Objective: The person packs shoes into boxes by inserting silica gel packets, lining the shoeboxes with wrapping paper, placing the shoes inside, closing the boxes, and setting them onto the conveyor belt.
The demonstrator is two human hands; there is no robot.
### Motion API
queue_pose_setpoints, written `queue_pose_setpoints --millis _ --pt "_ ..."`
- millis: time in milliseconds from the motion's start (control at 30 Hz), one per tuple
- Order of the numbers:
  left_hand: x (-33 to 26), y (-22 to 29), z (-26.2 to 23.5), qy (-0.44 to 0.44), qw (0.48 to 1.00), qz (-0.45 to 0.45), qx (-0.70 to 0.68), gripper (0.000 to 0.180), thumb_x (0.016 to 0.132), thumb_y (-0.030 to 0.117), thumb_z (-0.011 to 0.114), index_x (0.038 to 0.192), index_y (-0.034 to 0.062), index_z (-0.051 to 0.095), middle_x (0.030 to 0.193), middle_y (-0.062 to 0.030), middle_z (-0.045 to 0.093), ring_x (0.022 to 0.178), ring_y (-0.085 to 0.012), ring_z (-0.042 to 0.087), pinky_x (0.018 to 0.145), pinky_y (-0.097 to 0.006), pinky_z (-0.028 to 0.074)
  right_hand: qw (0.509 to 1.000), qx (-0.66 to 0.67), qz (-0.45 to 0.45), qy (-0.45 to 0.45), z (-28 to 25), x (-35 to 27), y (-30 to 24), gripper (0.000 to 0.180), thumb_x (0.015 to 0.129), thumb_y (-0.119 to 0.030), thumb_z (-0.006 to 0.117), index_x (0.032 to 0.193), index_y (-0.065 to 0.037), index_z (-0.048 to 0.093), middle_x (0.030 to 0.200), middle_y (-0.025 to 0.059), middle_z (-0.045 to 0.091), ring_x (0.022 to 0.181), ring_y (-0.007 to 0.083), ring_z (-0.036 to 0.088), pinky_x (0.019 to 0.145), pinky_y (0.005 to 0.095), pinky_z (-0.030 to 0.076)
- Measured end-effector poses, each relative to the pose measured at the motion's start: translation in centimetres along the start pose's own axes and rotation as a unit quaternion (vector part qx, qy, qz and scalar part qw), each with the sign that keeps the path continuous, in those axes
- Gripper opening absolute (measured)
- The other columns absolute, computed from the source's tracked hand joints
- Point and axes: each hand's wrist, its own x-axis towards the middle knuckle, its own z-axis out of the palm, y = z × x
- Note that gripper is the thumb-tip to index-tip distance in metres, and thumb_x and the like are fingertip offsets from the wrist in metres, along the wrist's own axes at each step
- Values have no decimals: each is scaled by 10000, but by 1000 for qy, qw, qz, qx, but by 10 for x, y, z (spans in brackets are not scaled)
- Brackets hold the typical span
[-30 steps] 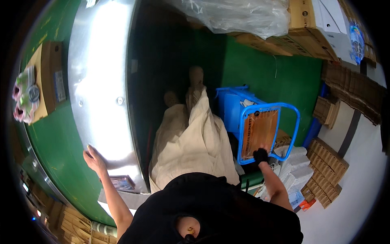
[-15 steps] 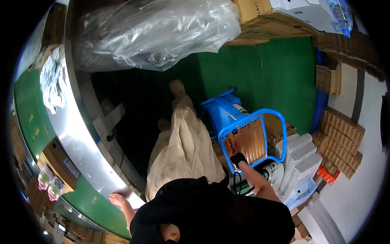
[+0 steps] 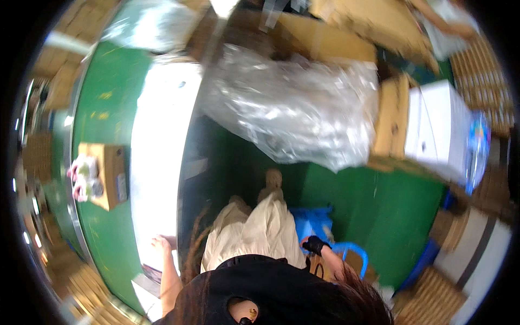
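Observation:
My left hand (image 3: 162, 244) rests on the edge of the shiny metal bench (image 3: 154, 200), fingers laid out and holding nothing. On the right, my right hand (image 3: 313, 246), in a black covering that leaves fingertips bare, is closed at the side of a chair's blue tube frame (image 3: 355, 252); blur softens its fingers. My arm and body hide much of the chair. A blue container-like thing (image 3: 311, 221) stands just beyond that hand.
Clear plastic wrapping (image 3: 292, 108) bulges ahead of my feet. Beside it are a brown carton (image 3: 391, 116), a white box (image 3: 436, 130) and a plastic bottle (image 3: 478, 146). A small carton (image 3: 111, 179) sits left on a green surface. Another person's arm (image 3: 441, 21) shows at the far right.
The view has swung, so the bench stands more upright and the plastic wrapping sits lower and further right. Less of the chair shows. Both hands stay near the bench and chair.

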Motion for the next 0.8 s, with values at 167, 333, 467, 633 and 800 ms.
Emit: queue_pose_setpoints --millis 167,333,467,633,800 --pt "-50 37 -64 -22 982 -50 -182 483 866 353 363 1196 5 417 1201 -232 404 1170 -336 342 927 -553 250 980 -190 -59 10 -86 55 -46 307 754 -367 527 757 -73 616 806 146 606 803 311 565 714 385 447" --pt "-74 42 -72 10 980 -75 -185 579 847 433 380 1267 35 342 1364 -203 217 1270 -323 201 905 -644 179 962 -261 -52 64 -110 96 -159 249 740 -260 612 865 -45 588 801 139 607 752 278 590 669 355 461" --pt "-92 24 -69 85 972 -30 -218 545 816 392 463 1223 34 405 1329 -204 280 1248 -322 242 892 -628 199 929 -287 -235 3 -79 128 -284 248 744 -219 622 898 -33 568 796 119 597 745 237 585 663 319 462" --pt "-93 -7 -78 137 949 87 -271 478 781 336 534 1145 32 481 1259 -182 375 1189 -300 332 862 -589 244 712 -410 -566 72 5 174 -469 259 732 -174 609 927 -17 542 853 176 569 818 326 547 729 384 442" --pt "-87 -36 -67 183 920 159 -309 399 775 289 552 1090 47 511 1243 -127 413 1167 -245 376 896 -556 219 605 -445 -655 81 98 177 -635 355 732 -227 611 1027 -57 514 1046 162 501 987 331 466 844 410 366"
